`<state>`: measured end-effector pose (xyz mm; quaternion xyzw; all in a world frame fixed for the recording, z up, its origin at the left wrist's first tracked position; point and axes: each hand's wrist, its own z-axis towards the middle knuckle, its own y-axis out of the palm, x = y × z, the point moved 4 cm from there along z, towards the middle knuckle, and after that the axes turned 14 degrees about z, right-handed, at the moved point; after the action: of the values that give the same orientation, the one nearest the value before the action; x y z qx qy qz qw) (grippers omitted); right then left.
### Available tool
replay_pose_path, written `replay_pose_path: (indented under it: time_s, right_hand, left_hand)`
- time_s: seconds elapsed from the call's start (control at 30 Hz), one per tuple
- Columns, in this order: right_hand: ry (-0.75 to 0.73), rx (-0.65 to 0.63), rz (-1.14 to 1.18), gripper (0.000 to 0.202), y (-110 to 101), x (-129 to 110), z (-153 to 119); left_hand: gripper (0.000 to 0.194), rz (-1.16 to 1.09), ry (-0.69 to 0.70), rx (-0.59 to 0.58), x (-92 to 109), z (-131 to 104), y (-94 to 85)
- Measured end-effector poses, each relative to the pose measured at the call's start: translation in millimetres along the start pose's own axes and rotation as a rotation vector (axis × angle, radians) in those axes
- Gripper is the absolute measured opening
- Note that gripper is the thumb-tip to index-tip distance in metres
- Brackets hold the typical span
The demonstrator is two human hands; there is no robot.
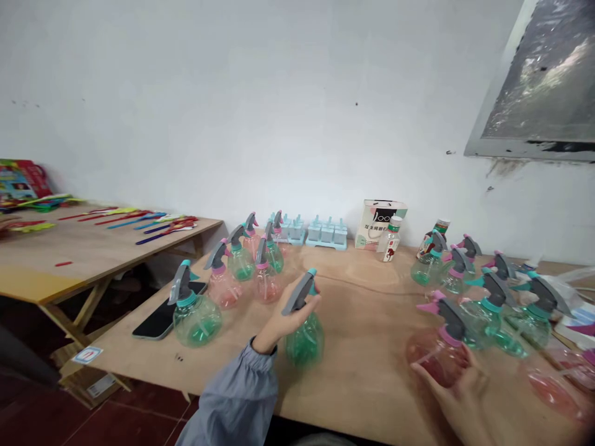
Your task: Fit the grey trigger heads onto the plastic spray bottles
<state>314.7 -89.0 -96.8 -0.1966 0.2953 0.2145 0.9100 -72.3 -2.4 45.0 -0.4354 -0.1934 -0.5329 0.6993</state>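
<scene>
Near the front middle of the table (353, 371), my left hand (290, 313) is closed round the neck of a green spray bottle (304, 344) with a grey and teal trigger head. The bottle stands upright or nearly so. At the right, my right hand (458, 387) grips the round body of a pink spray bottle (437, 356) with a grey and pink head, fingers partly behind it. To the left stand several more spray bottles, among them a clear green one (198, 319) and a pink one (223, 288). Another green bottle (481, 316) stands close behind my right hand.
A black phone (160, 319) lies at the left edge. Along the wall stand pale blue ice-pop moulds (328, 234), a paper box (367, 226) and a small white bottle (391, 238). A second table (93, 248) at left bears colourful flat strips.
</scene>
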Motion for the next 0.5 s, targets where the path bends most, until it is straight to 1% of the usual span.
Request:
replay_pose_path:
  time_s: [0.03, 0.07, 0.1, 0.17, 0.2, 0.23, 0.3, 0.37, 0.4, 0.43, 0.5]
  right_hand:
    - [-0.008, -0.011, 0.011, 0.118, 8, -8, 1]
    - [-0.019, -0.029, 0.031, 0.117, 16, -16, 2]
    - [-0.034, -0.051, 0.059, 0.114, 23, -24, 2]
    - [-0.060, -0.089, 0.123, 0.107, 34, -36, 2]
    - [-0.064, -0.102, 0.150, 0.104, 39, -39, 0]
    - [-0.059, -0.110, 0.176, 0.103, 42, -42, -3]
    - [-0.027, -0.123, 0.229, 0.104, 47, -41, -11]
    - [0.014, -0.137, 0.285, 0.104, 50, -38, -17]
    - [0.029, -0.142, 0.309, 0.105, 50, -36, -19]
    - [0.039, -0.143, 0.329, 0.105, 51, -34, -21]
    - [0.039, -0.146, 0.361, 0.105, 50, -31, -21]
  left_hand:
    - [0.034, 0.018, 0.019, -0.031, 1, 0, 0.1]
    - [0.035, 0.020, 0.024, -0.030, 1, 0, -1.0]
    - [0.034, 0.012, 0.015, -0.001, 1, 0, -3.1]
    - [0.030, -0.011, -0.030, 0.097, -1, 2, -8.1]
    - [0.029, -0.017, -0.050, 0.129, -2, 2, -9.8]
    - [0.029, -0.016, -0.059, 0.133, -2, 2, -10.4]
    - [0.029, 0.004, -0.037, 0.063, -1, 3, -8.6]
    - [0.033, 0.021, -0.007, 0.002, 2, 1, -6.9]
    - [0.034, 0.022, -0.008, 0.002, 3, 1, -7.1]
    - [0.033, 0.017, -0.023, 0.026, 3, 0, -8.3]
    - [0.031, 0.016, -0.077, 0.114, 2, -2, -13.4]
